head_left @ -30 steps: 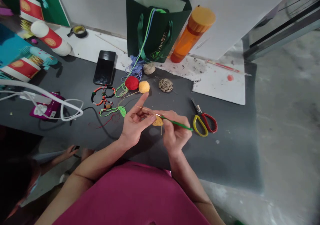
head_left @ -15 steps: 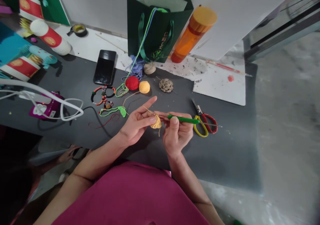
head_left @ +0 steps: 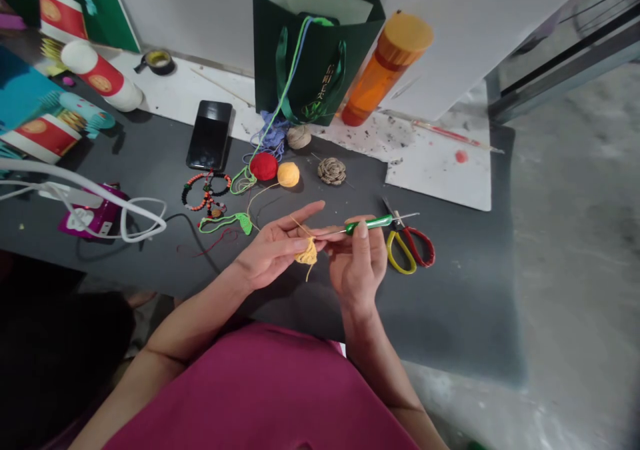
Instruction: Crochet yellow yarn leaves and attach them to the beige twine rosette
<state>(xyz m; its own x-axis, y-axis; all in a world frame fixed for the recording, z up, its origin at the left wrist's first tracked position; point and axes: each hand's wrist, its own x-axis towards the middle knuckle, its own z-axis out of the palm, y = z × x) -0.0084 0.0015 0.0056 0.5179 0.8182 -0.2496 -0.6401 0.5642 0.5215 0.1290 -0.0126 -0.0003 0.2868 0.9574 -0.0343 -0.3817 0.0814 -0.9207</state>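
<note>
My left hand (head_left: 270, 253) pinches a small yellow crochet piece (head_left: 307, 253) between thumb and fingers, its index finger stretched out with yellow yarn over it. A loose yarn tail hangs below the piece. In my right hand (head_left: 359, 260) is a crochet hook (head_left: 369, 225) with a green handle, gripped by thumb and fingers. The hook's thin metal end reaches the top of the yellow piece. From the left hand the yarn runs back to a yellow yarn ball (head_left: 289, 175) on the table.
Scissors (head_left: 410, 247) lie just right of my right hand. Behind are a red yarn ball (head_left: 263, 166), a beige coiled piece (head_left: 331, 171), a phone (head_left: 209, 135), beads (head_left: 197, 197), a dark green bag (head_left: 320, 50) and an orange bottle (head_left: 387, 68). A white cable (head_left: 125, 207) crosses the left.
The hook has tilted, its rear end rising, and my right hand has turned with its grip loosened. The yellow piece has shifted slightly left and down. A person at lower left has moved.
</note>
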